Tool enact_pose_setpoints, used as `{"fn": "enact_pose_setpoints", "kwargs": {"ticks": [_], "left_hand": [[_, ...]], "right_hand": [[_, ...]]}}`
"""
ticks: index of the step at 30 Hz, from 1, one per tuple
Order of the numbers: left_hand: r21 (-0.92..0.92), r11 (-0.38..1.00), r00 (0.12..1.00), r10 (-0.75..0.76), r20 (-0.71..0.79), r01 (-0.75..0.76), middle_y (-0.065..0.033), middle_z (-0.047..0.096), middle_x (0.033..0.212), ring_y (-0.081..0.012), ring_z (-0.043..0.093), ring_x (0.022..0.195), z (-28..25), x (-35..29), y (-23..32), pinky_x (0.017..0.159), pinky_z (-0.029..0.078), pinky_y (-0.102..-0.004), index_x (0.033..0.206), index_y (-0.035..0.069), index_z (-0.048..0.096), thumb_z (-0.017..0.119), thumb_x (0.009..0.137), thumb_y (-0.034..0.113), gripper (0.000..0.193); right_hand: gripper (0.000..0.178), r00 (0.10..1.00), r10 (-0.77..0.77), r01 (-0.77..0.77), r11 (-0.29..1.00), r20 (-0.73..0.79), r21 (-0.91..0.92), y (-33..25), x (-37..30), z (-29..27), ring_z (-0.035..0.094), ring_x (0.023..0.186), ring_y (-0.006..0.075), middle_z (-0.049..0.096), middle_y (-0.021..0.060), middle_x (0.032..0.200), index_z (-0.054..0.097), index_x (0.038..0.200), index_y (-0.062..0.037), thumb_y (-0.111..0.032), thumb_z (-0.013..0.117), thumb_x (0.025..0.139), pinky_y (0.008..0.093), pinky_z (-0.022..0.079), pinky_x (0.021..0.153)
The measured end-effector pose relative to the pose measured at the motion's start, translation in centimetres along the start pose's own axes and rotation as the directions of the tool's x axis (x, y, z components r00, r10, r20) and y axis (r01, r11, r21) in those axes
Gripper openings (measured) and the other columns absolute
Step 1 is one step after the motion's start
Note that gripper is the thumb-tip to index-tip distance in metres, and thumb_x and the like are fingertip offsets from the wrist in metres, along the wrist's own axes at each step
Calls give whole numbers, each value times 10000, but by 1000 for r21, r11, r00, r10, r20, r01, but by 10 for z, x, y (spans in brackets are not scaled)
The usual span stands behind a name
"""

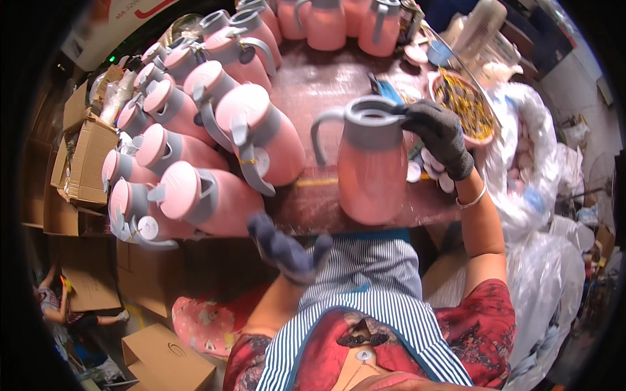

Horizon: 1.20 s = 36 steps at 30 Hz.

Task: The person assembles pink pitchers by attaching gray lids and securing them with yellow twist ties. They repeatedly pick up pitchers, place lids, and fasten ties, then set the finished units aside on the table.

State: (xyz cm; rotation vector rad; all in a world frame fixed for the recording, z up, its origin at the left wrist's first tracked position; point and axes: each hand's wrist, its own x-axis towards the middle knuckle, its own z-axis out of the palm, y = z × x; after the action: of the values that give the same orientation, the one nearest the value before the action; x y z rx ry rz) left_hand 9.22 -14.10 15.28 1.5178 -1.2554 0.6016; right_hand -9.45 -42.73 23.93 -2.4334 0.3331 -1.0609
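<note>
A pink vacuum jug (372, 176) with a grey collar and grey handle stands near the table's front edge, its round mouth uncovered. My right hand (438, 133), in a dark glove, is closed on the right side of the jug's grey rim; the fingertips are partly hidden. Lower left, just off the table edge, hovers my left hand (285, 249), also gloved and smeared a little by motion. Its fingers and thumb are spread with nothing between them. The closest thing to it is a lidded pink jug (222, 202) at the table's front left.
Several lidded pink jugs (270, 140) crowd the table's left side, with more jugs (326, 26) at the back. On the right are a basket of black-and-yellow pieces (464, 107), round white discs (433, 163) and clear plastic bags (531, 169). Cardboard boxes (91, 156) stand left; another person (59, 303) is lower left.
</note>
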Motion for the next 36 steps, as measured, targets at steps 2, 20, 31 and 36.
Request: {"fn": "enact_pose_setpoints", "kwargs": {"ticks": [2,20,31,36], "left_hand": [[-142,967,959,-176,223,211,-272,328,1573,-453,339,1445,-3,31,10,1157,354,-509,1545,-57,273,857,772,503,1118],[-112,189,205,-605,770,976,29,690,974,-4,468,659,-33,-17,-30,573,370,-170,1305,-6,656,661,982,180,373],[-116,150,164,-371,914,982,-113,679,1263,-184,625,1157,-13,-38,-63,1048,469,-338,1341,-59,604,682,941,266,521],[-148,151,195,-378,905,977,-118,680,1272,-187,629,1161,-11,-43,-56,1054,472,-345,1345,-57,602,710,909,298,573]], "right_hand": [[293,995,-11,-7,985,100,175,-22,-32,-5,701,919,278,730,118,1002,729,1102,-33,-39,773,813,376,558,803],[248,900,422,-421,906,-108,33,29,-47,61,715,851,333,747,120,1007,740,1134,-113,-228,682,921,408,557,772],[393,793,58,-484,665,607,569,-11,-90,105,650,1073,234,715,120,1070,726,1227,-71,-275,714,891,381,510,947],[316,692,122,-617,612,711,496,-28,-77,110,623,940,205,672,85,973,713,1030,-54,-328,728,874,381,509,849]]}}
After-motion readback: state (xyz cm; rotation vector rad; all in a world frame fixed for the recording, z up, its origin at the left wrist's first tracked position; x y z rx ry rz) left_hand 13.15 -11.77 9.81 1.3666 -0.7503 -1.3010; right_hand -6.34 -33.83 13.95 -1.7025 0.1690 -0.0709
